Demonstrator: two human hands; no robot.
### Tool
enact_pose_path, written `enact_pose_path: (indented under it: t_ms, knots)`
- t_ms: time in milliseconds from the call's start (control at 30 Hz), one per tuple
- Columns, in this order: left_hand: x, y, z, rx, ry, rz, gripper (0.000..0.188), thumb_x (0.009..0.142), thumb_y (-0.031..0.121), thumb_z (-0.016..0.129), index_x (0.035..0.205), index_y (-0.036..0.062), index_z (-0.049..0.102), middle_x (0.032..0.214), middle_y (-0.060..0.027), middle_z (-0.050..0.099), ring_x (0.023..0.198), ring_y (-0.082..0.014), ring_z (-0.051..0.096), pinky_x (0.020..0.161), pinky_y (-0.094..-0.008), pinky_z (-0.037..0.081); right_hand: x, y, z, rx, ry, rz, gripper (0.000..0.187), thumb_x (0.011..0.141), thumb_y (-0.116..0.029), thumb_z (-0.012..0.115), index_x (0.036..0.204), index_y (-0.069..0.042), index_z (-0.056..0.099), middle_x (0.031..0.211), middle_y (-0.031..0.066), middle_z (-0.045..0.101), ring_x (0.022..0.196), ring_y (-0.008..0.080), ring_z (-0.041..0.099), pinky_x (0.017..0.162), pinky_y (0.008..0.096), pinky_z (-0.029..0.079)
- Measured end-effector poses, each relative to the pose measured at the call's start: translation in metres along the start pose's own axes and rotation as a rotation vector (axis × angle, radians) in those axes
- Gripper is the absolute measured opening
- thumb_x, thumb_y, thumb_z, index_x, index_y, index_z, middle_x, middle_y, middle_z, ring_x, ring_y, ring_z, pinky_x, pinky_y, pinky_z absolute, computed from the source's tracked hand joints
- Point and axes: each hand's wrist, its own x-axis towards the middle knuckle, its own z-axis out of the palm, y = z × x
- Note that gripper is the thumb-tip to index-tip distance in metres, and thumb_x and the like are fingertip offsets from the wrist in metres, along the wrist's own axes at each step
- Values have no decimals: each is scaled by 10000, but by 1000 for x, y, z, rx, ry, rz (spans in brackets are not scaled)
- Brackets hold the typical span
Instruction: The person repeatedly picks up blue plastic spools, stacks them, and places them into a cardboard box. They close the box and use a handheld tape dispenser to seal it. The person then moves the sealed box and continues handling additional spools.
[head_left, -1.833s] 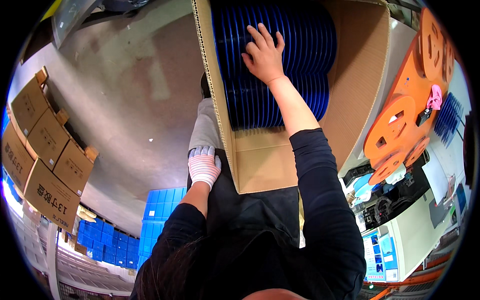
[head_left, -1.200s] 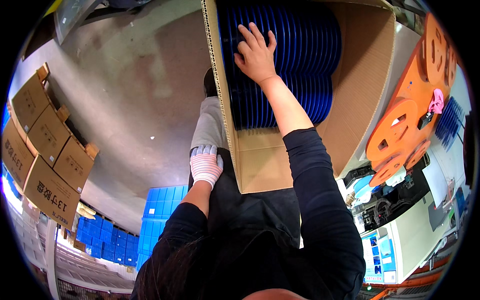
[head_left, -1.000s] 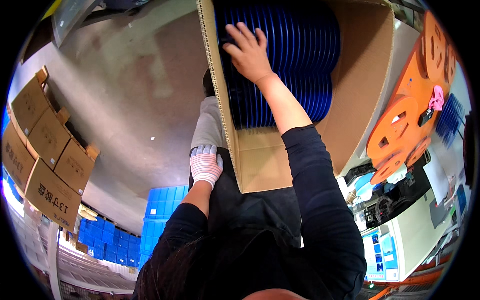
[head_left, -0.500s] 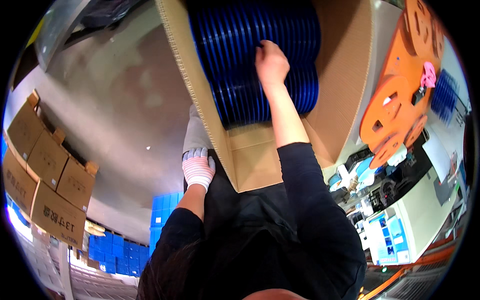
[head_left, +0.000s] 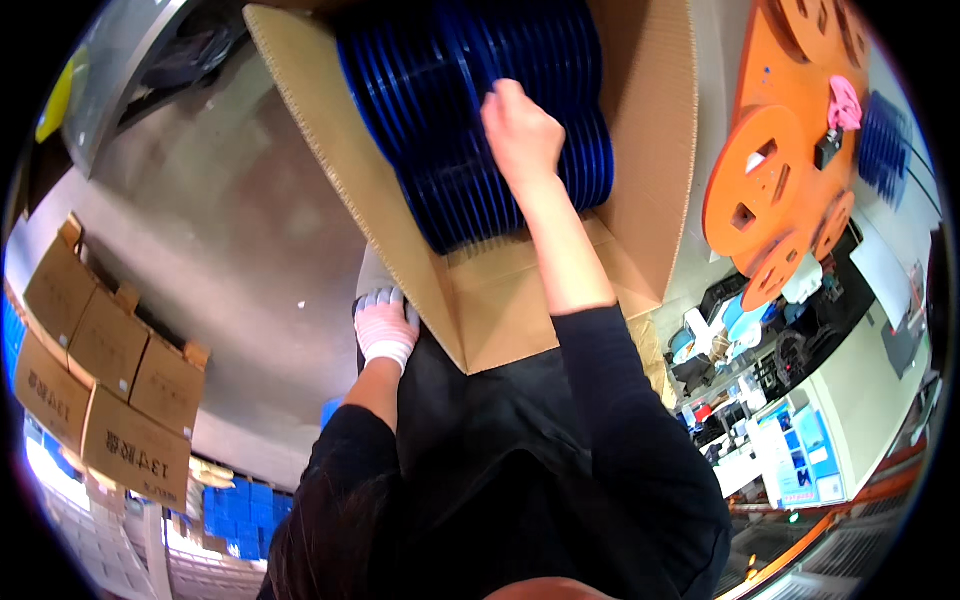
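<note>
Upper centre, the right hand is curled over blue discs in a cardboard box, fingertips obscured, any grip impossible to tell. The gloved left hand is laid open on the leg; the box's top is cropped.

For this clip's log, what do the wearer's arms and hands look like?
Both arms wear black sleeves that end on the forearms, leaving the wrists uncovered by cloth. The left hand has a knitted-looking glove, whitish with pinkish stripes, grey fingers and a white cuff. The right hand wears no glove.
</note>
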Motion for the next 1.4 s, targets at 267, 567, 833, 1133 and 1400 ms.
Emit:
enact_pose_path:
  t_ms: [267, 567, 833, 1133, 1400]
  knots:
    - [-6, -2, -10, -15, 80, -19, 418, 859, 333, 569, 1222, 131, 611, 1202, -148, 627, 1146, -306, 564, 1007, -428, 408, -84, 3, -165, 415, 356, 290, 100, 977, -98, 536, 1054, -36, 555, 993, 83, 607, 864, 147, 581, 773, 284, 484]
    - [-57, -10, -52, -427, 962, 344, 382, 786, 36, 591, 1168, 24, 601, 1116, -200, 639, 1044, -383, 599, 958, -442, 464, -119, 52, -271, 1075, 434, 524, 100, 1031, -149, 441, 1075, -66, 476, 1020, 85, 620, 919, 145, 630, 768, 283, 564]
    - [93, 96, -172, -568, 960, 230, 361, 829, 48, 565, 1187, 32, 605, 1187, -207, 608, 1117, -383, 569, 972, -390, 466, -166, 50, -264, 1073, 403, 784, 135, 1017, -152, 475, 1087, -43, 437, 1064, 125, 591, 933, 182, 628, 788, 307, 577]
    - [177, 96, -221, -397, 562, -376, 394, 820, 127, 656, 1201, 45, 598, 1339, -222, 504, 1193, -392, 548, 936, -470, 522, -208, 67, -259, 886, 382, 764, 169, 1020, -154, 445, 1129, -24, 445, 1101, 131, 574, 949, 186, 594, 819, 321, 533]
    - [156, 114, -224, 268, 581, -202, 204, 833, 151, 651, 1011, 101, 739, 1202, -151, 636, 964, -330, 661, 905, -449, 514, -205, 81, -278, 826, 463, 700, 184, 1014, -173, 480, 1126, -27, 475, 1138, 150, 584, 981, 208, 596, 845, 337, 540]
